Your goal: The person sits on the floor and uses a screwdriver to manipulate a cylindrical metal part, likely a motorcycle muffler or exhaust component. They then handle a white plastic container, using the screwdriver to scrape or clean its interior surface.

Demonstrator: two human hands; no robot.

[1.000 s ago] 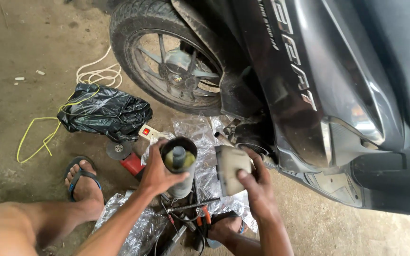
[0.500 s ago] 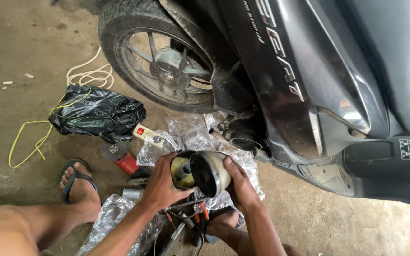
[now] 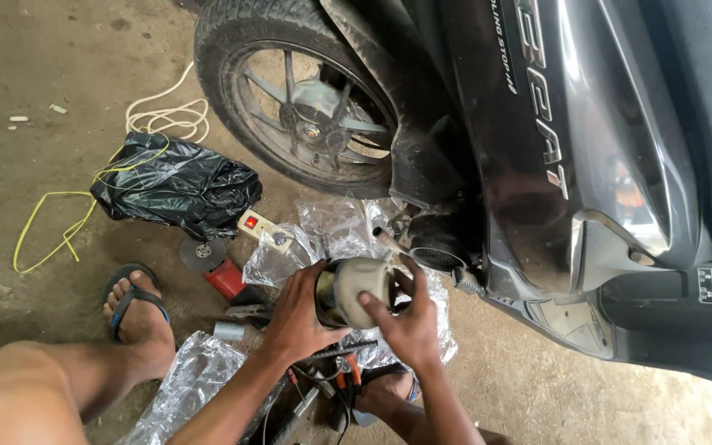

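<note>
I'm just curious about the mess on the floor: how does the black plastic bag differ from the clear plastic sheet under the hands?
The black plastic bag is dark and hides what is inside; the clear plastic sheet is see-through and shiny. The bag is bunched into a lump near the wheel, while the sheet lies spread flat under the scooter. Both are crinkled plastic on the concrete floor.

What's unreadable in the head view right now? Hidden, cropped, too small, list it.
- Round metal part: its near side is covered by the left hand and right hand.
- Tools under the wrists: hidden by the forearms, type unclear.
- Scooter body: cut off by the top and right edges.
- Rear wheel: top cropped, hub partly behind the fender.
- Black plastic bag: contents not visible.
</note>
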